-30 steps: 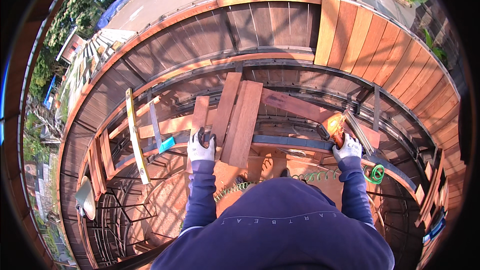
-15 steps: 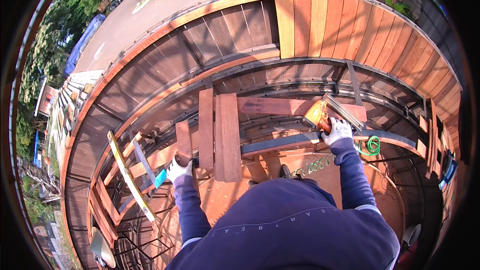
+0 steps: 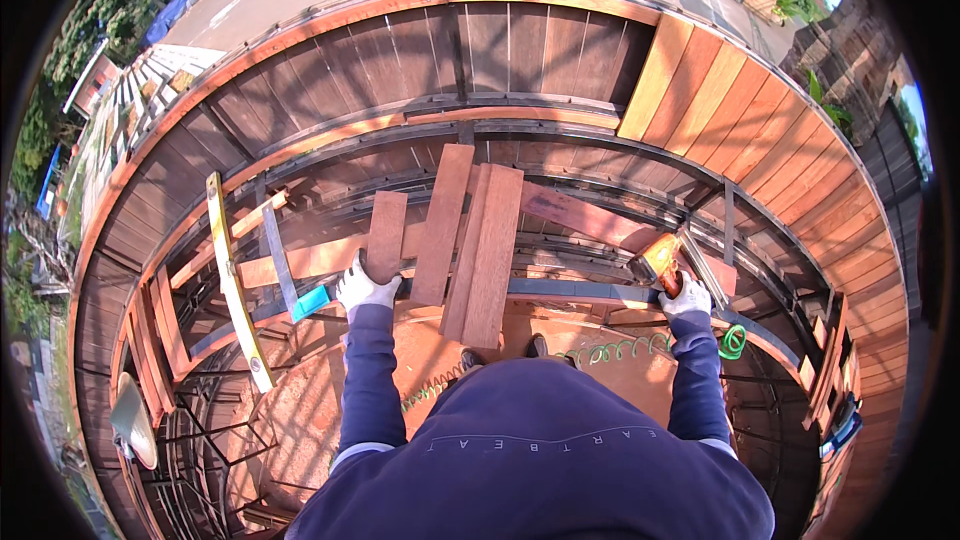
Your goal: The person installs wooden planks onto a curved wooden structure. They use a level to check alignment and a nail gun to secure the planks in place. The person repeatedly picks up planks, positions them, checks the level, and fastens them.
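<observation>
My left hand (image 3: 365, 290), in a white glove, grips the lower end of a short reddish wooden board (image 3: 387, 230) on the curved rail. My right hand (image 3: 688, 298), gloved too, is closed round the handle of an orange-yellow nail gun (image 3: 657, 259). Its metal magazine (image 3: 706, 270) slants beside the hand. Between my hands, more boards (image 3: 490, 250) lie across the dark curved rail (image 3: 580, 290), overlapping each other. A longer reddish board (image 3: 590, 217) runs behind them toward the nail gun.
A yellow spirit level (image 3: 228, 270) and a square with a blue handle (image 3: 312, 302) lie at left. A green coiled air hose (image 3: 615, 350) hangs near my right arm. Fitted planks (image 3: 760, 100) cover the outer curve at right. Dark metal framing (image 3: 460, 50) surrounds me.
The view has swung, so the curved frame and boards appear tilted and shifted. My left hand stays at the short board's end; the nail gun remains in my right hand.
</observation>
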`<state>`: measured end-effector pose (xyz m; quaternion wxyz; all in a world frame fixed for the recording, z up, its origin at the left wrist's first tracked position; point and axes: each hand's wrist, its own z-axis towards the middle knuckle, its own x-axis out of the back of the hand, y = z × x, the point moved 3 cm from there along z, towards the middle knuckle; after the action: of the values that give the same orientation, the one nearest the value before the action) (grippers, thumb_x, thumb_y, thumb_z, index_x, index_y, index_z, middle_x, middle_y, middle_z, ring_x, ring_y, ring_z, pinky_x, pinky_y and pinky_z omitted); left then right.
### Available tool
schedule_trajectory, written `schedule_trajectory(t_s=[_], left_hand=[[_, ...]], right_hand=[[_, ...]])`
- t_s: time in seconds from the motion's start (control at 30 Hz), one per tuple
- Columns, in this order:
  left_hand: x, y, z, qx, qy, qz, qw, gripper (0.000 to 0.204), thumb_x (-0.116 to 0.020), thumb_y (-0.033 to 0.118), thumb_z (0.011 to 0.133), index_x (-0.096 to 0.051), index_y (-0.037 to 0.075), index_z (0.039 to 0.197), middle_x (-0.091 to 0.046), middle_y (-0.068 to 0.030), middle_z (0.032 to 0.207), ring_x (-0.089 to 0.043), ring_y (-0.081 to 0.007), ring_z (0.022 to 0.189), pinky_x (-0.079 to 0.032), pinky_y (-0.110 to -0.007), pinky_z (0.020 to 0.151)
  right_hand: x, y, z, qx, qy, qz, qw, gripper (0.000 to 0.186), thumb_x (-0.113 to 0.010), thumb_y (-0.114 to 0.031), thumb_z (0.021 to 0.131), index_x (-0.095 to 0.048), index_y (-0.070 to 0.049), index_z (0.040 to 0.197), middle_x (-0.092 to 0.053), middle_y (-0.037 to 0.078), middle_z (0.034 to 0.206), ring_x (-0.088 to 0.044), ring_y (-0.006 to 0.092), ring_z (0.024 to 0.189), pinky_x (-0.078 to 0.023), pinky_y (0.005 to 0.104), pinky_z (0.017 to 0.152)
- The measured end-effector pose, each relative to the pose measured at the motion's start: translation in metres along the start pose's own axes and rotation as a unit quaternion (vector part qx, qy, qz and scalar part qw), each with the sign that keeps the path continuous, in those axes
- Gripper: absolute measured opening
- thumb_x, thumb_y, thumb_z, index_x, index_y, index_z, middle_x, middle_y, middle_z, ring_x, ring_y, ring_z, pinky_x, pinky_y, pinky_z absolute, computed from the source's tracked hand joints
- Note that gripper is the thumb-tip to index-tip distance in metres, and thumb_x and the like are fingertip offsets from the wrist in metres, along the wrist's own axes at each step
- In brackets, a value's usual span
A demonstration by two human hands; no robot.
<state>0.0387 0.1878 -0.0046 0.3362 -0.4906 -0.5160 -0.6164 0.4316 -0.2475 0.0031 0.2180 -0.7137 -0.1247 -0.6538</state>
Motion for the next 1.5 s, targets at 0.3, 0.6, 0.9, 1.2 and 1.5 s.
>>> schedule_trajectory(t_s=[0.3,0.6,0.9,1.2,1.5], left_hand=[[0.037,-0.018,-0.001,-0.073,-0.07,-0.427,0.898,0.033,-0.07,0.016,0.085,-0.065,0.002,0.114,-0.069,-0.0095,0.107,-0.065,-0.0204,0.097,-0.051,-0.034,0.086],[0.09,0.025,-0.035,-0.063,-0.107,-0.764,0.633,0.035,-0.063,0.012,0.093,-0.057,0.003,0.126,-0.065,-0.0041,0.111,-0.062,-0.0146,0.098,-0.05,-0.029,0.086],[0.023,0.068,-0.013,-0.056,-0.114,-0.54,0.832,0.035,-0.066,0.023,0.092,-0.064,-0.003,0.114,-0.069,-0.0103,0.107,-0.063,-0.0161,0.094,-0.049,-0.03,0.082],[-0.033,0.054,0.005,-0.039,-0.126,-0.122,0.984,0.065,-0.061,0.056,0.083,-0.063,0.001,0.119,-0.062,-0.0232,0.121,-0.057,-0.0382,0.115,-0.044,-0.043,0.099],[-0.043,0.051,-0.001,-0.075,-0.183,-0.196,0.96,0.056,-0.062,0.051,0.084,-0.064,0.006,0.117,-0.066,-0.0195,0.115,-0.06,-0.0376,0.11,-0.047,-0.043,0.093]], right_hand=[[-0.018,0.023,0.01,0.0,-0.027,-0.015,1.0,0.069,-0.076,-0.035,0.069,-0.054,-0.005,0.128,-0.064,0.021,0.116,-0.061,0.0369,0.108,-0.047,0.0444,0.095],[0.025,0.019,-0.012,0.142,0.175,0.14,0.964,0.061,-0.081,-0.017,0.069,-0.058,-0.005,0.124,-0.065,0.015,0.114,-0.063,0.0323,0.105,-0.05,0.0404,0.093],[-0.022,-0.166,-0.011,0.184,-0.163,0.601,0.761,0.04,-0.068,-0.002,0.085,-0.056,0.002,0.124,-0.067,0.01,0.106,-0.064,0.0142,0.098,-0.051,0.0269,0.089],[-0.069,-0.274,0.022,0.208,-0.242,0.381,0.868,0.062,-0.075,-0.038,0.082,-0.055,0.002,0.125,-0.068,0.018,0.111,-0.065,0.0309,0.104,-0.05,0.0357,0.093],[-0.146,-0.316,0.031,0.093,-0.296,0.543,0.78,0.066,-0.083,-0.027,0.071,-0.054,0.004,0.122,-0.069,0.019,0.108,-0.067,0.0297,0.101,-0.052,0.0367,0.09]])
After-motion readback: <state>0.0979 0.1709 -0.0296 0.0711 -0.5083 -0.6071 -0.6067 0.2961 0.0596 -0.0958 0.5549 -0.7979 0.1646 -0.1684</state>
